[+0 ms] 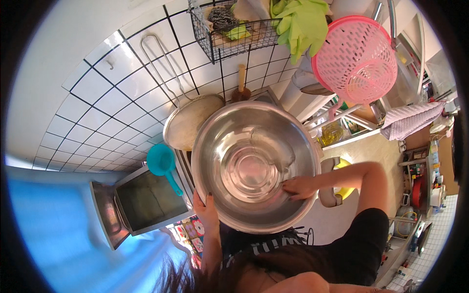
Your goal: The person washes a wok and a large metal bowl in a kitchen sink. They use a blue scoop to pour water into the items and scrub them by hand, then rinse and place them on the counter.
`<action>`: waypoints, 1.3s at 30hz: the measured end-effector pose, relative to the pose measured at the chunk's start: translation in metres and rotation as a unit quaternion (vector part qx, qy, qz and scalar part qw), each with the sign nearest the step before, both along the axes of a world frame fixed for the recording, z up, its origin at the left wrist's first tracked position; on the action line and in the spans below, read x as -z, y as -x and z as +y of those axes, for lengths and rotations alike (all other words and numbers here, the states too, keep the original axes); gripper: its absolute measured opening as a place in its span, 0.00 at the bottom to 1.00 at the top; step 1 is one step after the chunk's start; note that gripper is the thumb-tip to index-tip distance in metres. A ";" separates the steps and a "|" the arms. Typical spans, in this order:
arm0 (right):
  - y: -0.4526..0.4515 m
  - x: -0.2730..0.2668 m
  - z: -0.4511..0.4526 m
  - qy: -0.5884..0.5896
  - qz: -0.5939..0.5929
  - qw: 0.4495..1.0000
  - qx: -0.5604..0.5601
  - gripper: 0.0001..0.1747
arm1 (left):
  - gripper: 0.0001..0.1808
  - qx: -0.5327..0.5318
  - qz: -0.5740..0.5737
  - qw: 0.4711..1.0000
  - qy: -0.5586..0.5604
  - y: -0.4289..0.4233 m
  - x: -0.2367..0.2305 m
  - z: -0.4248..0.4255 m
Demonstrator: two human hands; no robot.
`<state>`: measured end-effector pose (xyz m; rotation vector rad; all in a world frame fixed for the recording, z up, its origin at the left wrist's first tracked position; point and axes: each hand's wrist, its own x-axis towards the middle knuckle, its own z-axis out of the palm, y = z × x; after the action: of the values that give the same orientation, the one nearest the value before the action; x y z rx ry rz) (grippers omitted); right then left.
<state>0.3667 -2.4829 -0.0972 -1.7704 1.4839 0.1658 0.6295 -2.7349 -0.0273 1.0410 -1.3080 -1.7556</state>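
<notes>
A large stainless steel basin lies in front of me, tilted so that its inside faces up at the view. My left hand grips its rim at the lower left, the thumb over the edge and the rest of the fingers partly hidden. Inside the basin, at the lower right, my right hand rests its fingers on the wall. A wet streak or water runs along the inner wall above that hand. Whether anything is under its fingertips cannot be told.
A long-handled strainer leans on the tiled wall behind the basin. At left, a teal plastic dipper sits by a metal-rimmed tank. A wire basket, green rubber gloves and a pink colander hang above; a towel hangs right.
</notes>
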 end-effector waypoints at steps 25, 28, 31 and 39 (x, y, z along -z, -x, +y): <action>0.167 0.007 -0.078 0.333 0.231 0.910 0.089 0.35 | 0.23 -0.015 0.015 1.000 -0.011 -0.003 0.011 -0.004; 0.108 -0.008 -0.023 0.238 0.267 0.899 0.254 0.40 | 0.23 -0.022 0.005 1.000 -0.013 -0.004 0.012 -0.002; 0.040 -0.028 0.008 0.090 0.327 0.900 0.275 0.40 | 0.23 -0.020 -0.008 1.000 -0.011 -0.004 0.012 -0.001; -0.032 0.020 -0.046 0.182 0.057 0.961 0.202 0.34 | 0.22 -0.006 0.013 1.000 0.000 -0.002 0.005 -0.002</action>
<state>0.3986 -2.5287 -0.1167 -1.7083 2.0283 -0.2327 0.6310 -2.7367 -0.0327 1.0201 -1.2824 -1.7545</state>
